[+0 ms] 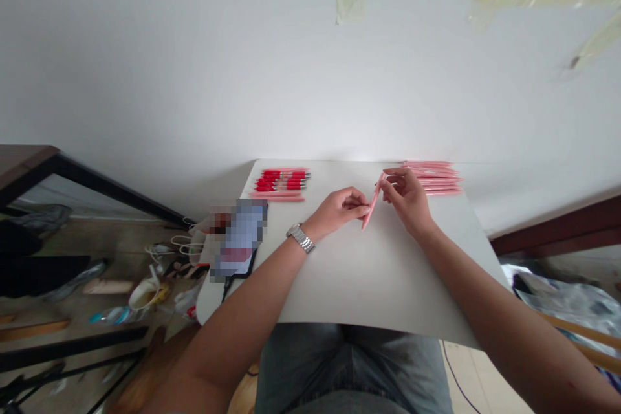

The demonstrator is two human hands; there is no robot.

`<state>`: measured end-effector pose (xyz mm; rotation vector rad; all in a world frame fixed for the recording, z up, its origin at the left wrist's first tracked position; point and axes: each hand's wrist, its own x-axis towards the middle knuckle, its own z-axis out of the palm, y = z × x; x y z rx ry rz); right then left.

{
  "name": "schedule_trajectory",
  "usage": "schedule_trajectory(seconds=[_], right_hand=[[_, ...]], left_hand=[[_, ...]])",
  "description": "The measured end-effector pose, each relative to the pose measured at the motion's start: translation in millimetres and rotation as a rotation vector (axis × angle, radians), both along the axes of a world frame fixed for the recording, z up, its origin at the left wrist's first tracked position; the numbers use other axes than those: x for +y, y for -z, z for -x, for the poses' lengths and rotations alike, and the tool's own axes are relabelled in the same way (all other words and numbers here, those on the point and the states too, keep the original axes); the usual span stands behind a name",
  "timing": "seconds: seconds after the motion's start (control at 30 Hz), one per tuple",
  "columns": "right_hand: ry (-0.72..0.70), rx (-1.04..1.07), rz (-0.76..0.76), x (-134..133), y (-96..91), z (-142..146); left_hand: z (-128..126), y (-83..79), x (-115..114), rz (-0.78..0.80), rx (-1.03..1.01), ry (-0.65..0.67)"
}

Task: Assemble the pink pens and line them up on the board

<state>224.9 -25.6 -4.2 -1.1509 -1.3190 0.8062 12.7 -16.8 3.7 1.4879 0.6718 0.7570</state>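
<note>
Over the middle of the white table (378,278), a pink pen (375,196) is held at a slant between both hands. My left hand (343,208), with a metal watch (301,238) on its wrist, pinches the pen's lower part. Its upper end is between the fingers of my right hand (403,195). Behind and right of that hand lies a stack of pink pens (441,180). At the table's back left are several red pens (281,182), with pink pens (277,196) laid beside them.
A phone-like device (240,239), blurred out, lies at the table's left edge with a cable. The white wall (310,77) meets the table's back edge. On the floor at left stand a cup (144,294), a bottle (114,315) and black metal bars (72,348). Plastic bags (572,304) lie at right.
</note>
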Motion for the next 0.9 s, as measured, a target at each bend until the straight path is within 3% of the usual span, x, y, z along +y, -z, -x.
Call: schedule_trajectory(seconds=[0.9], right_hand=[[0.005,-0.016,-0.012,1.1,1.4,-0.7]], left_hand=[[-0.1,0.2,1.1,-0.006,-0.007,0.002]])
